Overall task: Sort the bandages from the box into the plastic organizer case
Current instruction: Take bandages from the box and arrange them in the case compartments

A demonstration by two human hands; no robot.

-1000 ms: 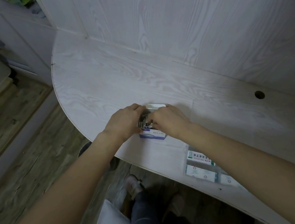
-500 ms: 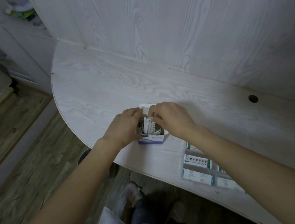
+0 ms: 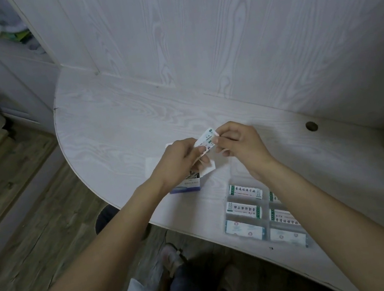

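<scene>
Bandages are pinched between both hands, left hand and right hand, above the box, seemingly for separating; organizer case waits at four o'clock.

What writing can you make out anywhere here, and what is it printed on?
Nothing can be quoted with certainty.
Bandage packets in the organizer case: red Chinese characters with green end bands, too blurred to read.
Bandages held between the left hand and right hand: print too small.
Box: blue label, illegible.
</scene>
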